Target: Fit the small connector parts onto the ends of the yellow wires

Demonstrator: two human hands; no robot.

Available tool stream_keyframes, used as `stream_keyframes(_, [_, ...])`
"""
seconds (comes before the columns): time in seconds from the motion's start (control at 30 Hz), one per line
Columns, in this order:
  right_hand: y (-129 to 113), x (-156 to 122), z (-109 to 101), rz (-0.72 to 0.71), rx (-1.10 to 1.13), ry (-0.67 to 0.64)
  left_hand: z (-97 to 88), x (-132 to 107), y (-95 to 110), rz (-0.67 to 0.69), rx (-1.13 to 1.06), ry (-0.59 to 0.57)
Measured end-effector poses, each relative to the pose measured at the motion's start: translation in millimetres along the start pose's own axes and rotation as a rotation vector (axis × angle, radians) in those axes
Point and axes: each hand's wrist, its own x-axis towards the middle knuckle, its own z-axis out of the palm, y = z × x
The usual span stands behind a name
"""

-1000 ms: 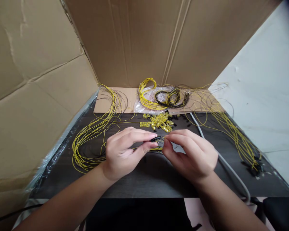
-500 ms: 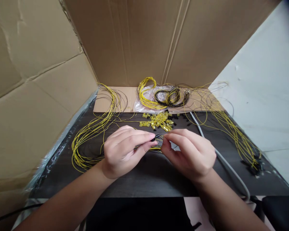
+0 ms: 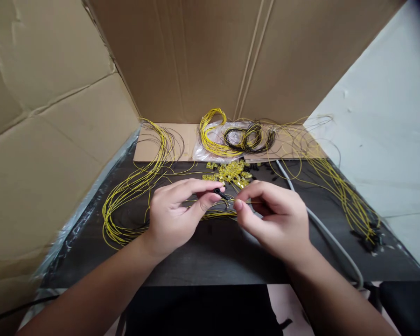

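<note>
Over the middle of the dark table, my left hand (image 3: 173, 217) pinches a small black tubular piece (image 3: 221, 193) between thumb and forefinger. It is tilted, with a round opening at its upper left end. My right hand (image 3: 278, 219) is closed in a pinch on a thin yellow wire (image 3: 231, 199) close to the black piece's lower end. Whether that wire enters the piece is too small to tell. Just beyond both hands lies a pile of small yellow clear-looking parts (image 3: 231, 171). A bundle of yellow and black wires (image 3: 114, 210) curves along the left and passes beneath my hands.
Coiled yellow wires (image 3: 205, 135) and coiled black wires (image 3: 259, 140) rest on a plastic bag at the back. More yellow wires (image 3: 346, 196) end in black connectors (image 3: 369, 235) at the right. A grey cable (image 3: 331, 240) crosses the table (image 3: 210, 261). Cardboard walls (image 3: 203, 56) stand behind and left.
The black piece has turned in my left fingers, so its open end now shows and its other end points down to the right. My right fingers have shifted slightly.
</note>
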Motion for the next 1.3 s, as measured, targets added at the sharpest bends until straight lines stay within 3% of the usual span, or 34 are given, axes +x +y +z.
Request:
stream_keyframes(0.1, [0,0,1,0.118,0.083,-0.062,1.0,-1,1,-0.092,-0.052,-0.004])
stream_keyframes(0.3, [-2,-1,2,0.165,0.108,-0.040,1.9,-1,3,-0.192,-0.126,0.003])
stream_keyframes(0.4, [-4,0,0,0.222,0.192,-0.057,1.2,1,2,-0.266,-0.272,-0.014])
stream_keyframes(0.53, [-4,2,-2,0.358,0.432,-0.123,-1.1,6,-3,-0.420,-0.550,-0.156])
stream_keyframes(0.63, [-1,4,-2,0.390,0.588,-0.187,-2.7,10,-5,-0.491,-0.626,-0.253])
stream_keyframes(0.83, [6,3,1,0.482,0.835,-0.333,-3.0,13,-5,-0.556,-0.714,-0.316])
stream_keyframes(1.03, [5,3,2,0.645,1.003,-0.397,-3.6,14,-4,-0.627,-0.785,-0.400])
stream_keyframes(1.3, [4,3,2,0.758,1.101,-0.489,-7.8,16,-3,-0.639,-0.726,-0.482])
